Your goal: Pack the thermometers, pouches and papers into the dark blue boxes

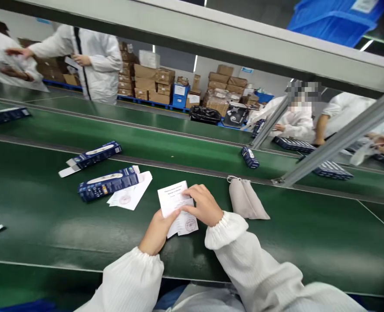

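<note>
My left hand (159, 228) grips the lower left of a printed leaflet (170, 197), thumb on top. Over its right side, my right hand (205, 206) has thumb and forefinger at the paper's edge; whether they pinch it is hard to make out. Beneath the leaflet, a paper slip with a round red stamp (188, 224) shows partly. To the left lies a dark blue box (109, 184), its right end resting over more stamped papers (133, 195). Right of my hands, light grey drawstring pouches (246, 198) lie on the green surface.
Behind lies another blue box (97, 155) with an open white flap. A small blue box (250, 157) sits on the far green strip. A slanted metal post (341, 138) rises at right, below an overhead beam (211, 30). People in white coats stand across.
</note>
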The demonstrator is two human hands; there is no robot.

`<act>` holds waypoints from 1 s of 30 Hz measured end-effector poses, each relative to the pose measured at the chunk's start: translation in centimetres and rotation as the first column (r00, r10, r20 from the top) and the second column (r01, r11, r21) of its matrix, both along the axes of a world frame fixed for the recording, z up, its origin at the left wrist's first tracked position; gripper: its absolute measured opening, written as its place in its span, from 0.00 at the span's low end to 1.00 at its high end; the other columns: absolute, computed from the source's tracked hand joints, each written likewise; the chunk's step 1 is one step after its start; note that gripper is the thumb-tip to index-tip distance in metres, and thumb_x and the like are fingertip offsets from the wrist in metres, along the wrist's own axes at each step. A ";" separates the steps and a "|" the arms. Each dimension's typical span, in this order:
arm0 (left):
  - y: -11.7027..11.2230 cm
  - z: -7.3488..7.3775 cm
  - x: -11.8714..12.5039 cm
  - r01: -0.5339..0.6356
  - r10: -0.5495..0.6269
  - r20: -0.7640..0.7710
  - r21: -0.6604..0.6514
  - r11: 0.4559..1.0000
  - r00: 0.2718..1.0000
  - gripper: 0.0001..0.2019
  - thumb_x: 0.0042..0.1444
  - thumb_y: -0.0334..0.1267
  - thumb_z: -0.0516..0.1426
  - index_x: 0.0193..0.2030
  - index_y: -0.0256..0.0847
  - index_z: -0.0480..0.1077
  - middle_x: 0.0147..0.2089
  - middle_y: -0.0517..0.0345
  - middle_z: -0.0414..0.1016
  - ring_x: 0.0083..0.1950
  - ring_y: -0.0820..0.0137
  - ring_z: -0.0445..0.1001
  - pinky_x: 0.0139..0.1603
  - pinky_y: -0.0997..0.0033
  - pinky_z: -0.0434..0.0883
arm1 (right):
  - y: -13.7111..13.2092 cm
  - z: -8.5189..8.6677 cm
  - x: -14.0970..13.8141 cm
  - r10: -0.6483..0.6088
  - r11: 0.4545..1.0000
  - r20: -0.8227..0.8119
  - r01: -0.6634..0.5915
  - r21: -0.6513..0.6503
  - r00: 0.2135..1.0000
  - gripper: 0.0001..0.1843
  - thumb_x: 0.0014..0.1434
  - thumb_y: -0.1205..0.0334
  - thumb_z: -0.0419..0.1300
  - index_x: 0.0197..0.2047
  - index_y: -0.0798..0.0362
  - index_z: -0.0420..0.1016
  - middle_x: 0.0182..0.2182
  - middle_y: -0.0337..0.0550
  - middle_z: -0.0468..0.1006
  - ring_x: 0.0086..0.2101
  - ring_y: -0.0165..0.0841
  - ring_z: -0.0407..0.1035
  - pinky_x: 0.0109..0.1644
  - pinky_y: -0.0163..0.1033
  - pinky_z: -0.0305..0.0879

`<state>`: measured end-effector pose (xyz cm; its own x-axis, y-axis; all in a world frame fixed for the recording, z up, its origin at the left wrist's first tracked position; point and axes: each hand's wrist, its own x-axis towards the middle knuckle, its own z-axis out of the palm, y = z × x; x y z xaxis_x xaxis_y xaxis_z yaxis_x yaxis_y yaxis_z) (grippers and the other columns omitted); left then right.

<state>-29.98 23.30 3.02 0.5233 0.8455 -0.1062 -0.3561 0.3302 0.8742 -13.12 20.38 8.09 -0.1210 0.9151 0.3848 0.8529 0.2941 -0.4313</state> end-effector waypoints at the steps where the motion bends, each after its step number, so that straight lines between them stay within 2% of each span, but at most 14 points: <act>1: 0.1 0.0 0.1 0.007 -0.007 -0.007 0.008 1.000 1.000 0.27 0.54 0.40 0.61 0.61 0.38 0.64 0.58 0.45 0.71 0.58 0.54 0.70 0.59 0.53 0.66 | 0.1 0.1 0.4 -0.012 0.996 -0.032 0.010 -0.086 0.999 0.15 0.52 0.57 0.65 0.42 0.51 0.72 0.34 0.41 0.75 0.37 0.37 0.66 0.42 0.43 0.65; 4: 0.0 -0.1 0.6 -0.018 0.018 -0.001 -0.005 1.000 1.000 0.29 0.53 0.39 0.62 0.62 0.39 0.62 0.57 0.45 0.72 0.57 0.55 0.71 0.58 0.53 0.66 | -0.5 -0.9 0.7 -0.068 0.961 -0.201 0.009 -0.277 0.977 0.08 0.55 0.56 0.62 0.32 0.51 0.70 0.26 0.35 0.71 0.27 0.31 0.64 0.31 0.36 0.60; 6: -0.2 0.0 1.1 -0.032 0.033 0.027 -0.046 0.998 0.999 0.29 0.52 0.39 0.62 0.61 0.39 0.63 0.56 0.45 0.72 0.55 0.55 0.72 0.58 0.54 0.67 | -1.2 -2.0 0.5 -0.127 0.951 -0.264 0.041 -0.308 0.956 0.11 0.58 0.55 0.56 0.27 0.51 0.67 0.25 0.35 0.69 0.26 0.30 0.63 0.29 0.35 0.57; 8: -0.4 0.4 1.5 -0.019 0.029 0.084 -0.121 0.992 0.996 0.25 0.55 0.42 0.60 0.59 0.37 0.65 0.56 0.43 0.73 0.55 0.56 0.73 0.58 0.55 0.67 | -1.8 -2.7 0.4 -0.208 0.944 -0.260 0.124 -0.306 0.943 0.14 0.61 0.54 0.53 0.25 0.51 0.63 0.24 0.36 0.68 0.26 0.30 0.63 0.29 0.35 0.55; 11: -0.5 1.0 2.2 0.022 0.013 0.156 -0.223 0.975 0.988 0.22 0.59 0.46 0.55 0.55 0.33 0.68 0.55 0.41 0.73 0.55 0.56 0.73 0.58 0.56 0.67 | -1.8 -2.6 0.7 -0.293 0.934 -0.223 0.230 -0.272 0.930 0.17 0.61 0.52 0.51 0.23 0.50 0.56 0.21 0.35 0.65 0.24 0.30 0.60 0.27 0.35 0.51; 16: -0.7 1.6 3.4 0.021 0.018 0.152 -0.251 0.968 0.988 0.19 0.58 0.44 0.57 0.52 0.32 0.71 0.50 0.42 0.76 0.53 0.57 0.74 0.58 0.58 0.68 | -0.6 -1.6 0.6 -0.287 0.949 -0.167 0.257 -0.182 0.943 0.20 0.61 0.53 0.52 0.22 0.49 0.50 0.19 0.34 0.61 0.21 0.30 0.57 0.27 0.35 0.47; 21: -1.0 1.0 5.1 -0.018 0.043 0.091 -0.262 0.965 0.995 0.20 0.55 0.43 0.60 0.50 0.33 0.71 0.46 0.43 0.79 0.48 0.56 0.77 0.53 0.56 0.71 | -0.5 -2.0 0.4 -0.327 0.939 -0.135 0.305 -0.161 0.935 0.18 0.61 0.54 0.52 0.22 0.49 0.55 0.19 0.34 0.65 0.22 0.30 0.60 0.27 0.35 0.51; 23: -0.9 0.5 5.4 -0.060 0.074 0.048 -0.247 0.967 0.996 0.19 0.54 0.41 0.61 0.50 0.34 0.70 0.46 0.43 0.79 0.47 0.56 0.77 0.52 0.56 0.72 | -0.9 -2.5 2.1 -0.338 0.939 -0.165 0.320 -0.127 0.927 0.15 0.61 0.53 0.52 0.25 0.49 0.62 0.22 0.36 0.69 0.25 0.31 0.64 0.30 0.35 0.57; 24: -0.8 0.3 5.5 -0.080 0.089 0.028 -0.243 0.967 0.996 0.19 0.54 0.40 0.61 0.51 0.34 0.70 0.47 0.44 0.78 0.47 0.56 0.78 0.51 0.56 0.72 | -1.2 -2.9 3.5 -0.374 0.927 -0.175 0.366 -0.075 0.911 0.13 0.61 0.52 0.52 0.28 0.49 0.65 0.25 0.38 0.71 0.28 0.33 0.66 0.34 0.36 0.60; 25: -0.7 0.1 5.4 -0.095 0.098 0.002 -0.247 0.964 0.995 0.18 0.55 0.39 0.60 0.51 0.35 0.69 0.48 0.43 0.78 0.46 0.56 0.78 0.51 0.55 0.73 | -1.6 -3.4 5.0 -0.441 0.894 -0.177 0.448 -0.005 0.880 0.12 0.61 0.51 0.53 0.32 0.50 0.68 0.29 0.41 0.73 0.33 0.35 0.67 0.39 0.39 0.62; 27: -0.4 0.0 5.2 -0.098 0.085 -0.057 -0.277 0.956 0.995 0.18 0.56 0.38 0.59 0.53 0.36 0.67 0.50 0.43 0.77 0.46 0.55 0.78 0.49 0.53 0.74 | -2.4 -4.6 8.4 -0.621 0.760 -0.164 0.640 0.115 0.766 0.14 0.59 0.52 0.54 0.40 0.54 0.70 0.38 0.51 0.72 0.42 0.43 0.66 0.48 0.48 0.61; 28: -0.3 0.0 5.1 -0.093 0.071 -0.082 -0.297 0.950 0.994 0.18 0.56 0.38 0.58 0.54 0.37 0.67 0.51 0.42 0.76 0.47 0.55 0.78 0.48 0.53 0.74 | -2.8 -5.4 10.0 -0.693 0.694 -0.156 0.710 0.121 0.704 0.16 0.58 0.53 0.56 0.44 0.56 0.69 0.41 0.56 0.71 0.44 0.46 0.64 0.50 0.52 0.59; 29: -0.2 0.0 5.0 -0.088 0.060 -0.097 -0.315 0.945 0.993 0.19 0.56 0.37 0.58 0.54 0.38 0.66 0.52 0.42 0.75 0.47 0.54 0.77 0.48 0.53 0.74 | -3.1 -6.0 11.3 -0.740 0.650 -0.149 0.755 0.094 0.656 0.19 0.56 0.55 0.57 0.47 0.59 0.68 0.42 0.59 0.70 0.46 0.50 0.63 0.51 0.56 0.57; 30: -0.2 0.1 5.0 -0.087 0.057 -0.100 -0.332 0.939 0.993 0.19 0.56 0.36 0.58 0.55 0.39 0.65 0.53 0.42 0.75 0.48 0.54 0.77 0.48 0.53 0.74 | -3.3 -6.6 12.5 -0.760 0.635 -0.144 0.771 0.041 0.634 0.21 0.54 0.58 0.58 0.50 0.61 0.67 0.43 0.61 0.69 0.46 0.52 0.63 0.51 0.59 0.56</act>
